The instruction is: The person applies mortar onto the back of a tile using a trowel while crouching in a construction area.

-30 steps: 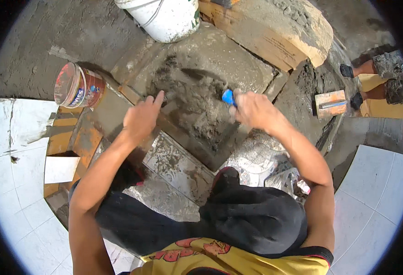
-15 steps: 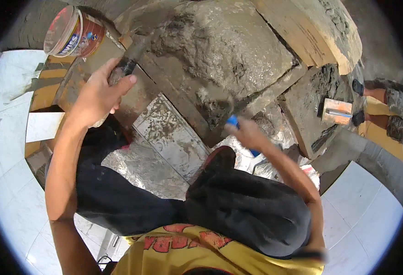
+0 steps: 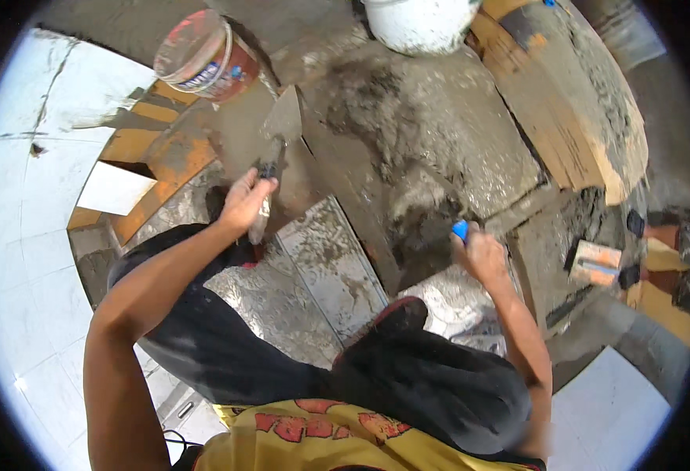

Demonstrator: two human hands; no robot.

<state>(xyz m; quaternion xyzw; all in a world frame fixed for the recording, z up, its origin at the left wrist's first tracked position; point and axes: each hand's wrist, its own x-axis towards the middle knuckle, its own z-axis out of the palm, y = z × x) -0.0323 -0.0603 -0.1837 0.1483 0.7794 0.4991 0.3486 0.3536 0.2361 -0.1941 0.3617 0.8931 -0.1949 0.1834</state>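
Observation:
In my left hand is a pointed trowel with a dark handle. Its blade faces away from me, over the wet grey surface below the reddish bucket. My right hand is closed round a blue-handled tool; the working end blends into the dark mortar, so I cannot make out its shape. Wet mortar lies heaped on a board in front of me, with a scooped hollow near my right hand. Between my hands, a mortar-smeared pale tile lies by my feet.
A reddish bucket stands at the far left and a white bucket at the far middle. A float rests at right, near another person's feet. A bent cardboard sheet edges the mortar. White tiles cover the left.
The view has shifted, bringing the white bucket into sight. My right hand has moved slightly farther out with the blue-handled tool. The left trowel's blade now shows flat and clear.

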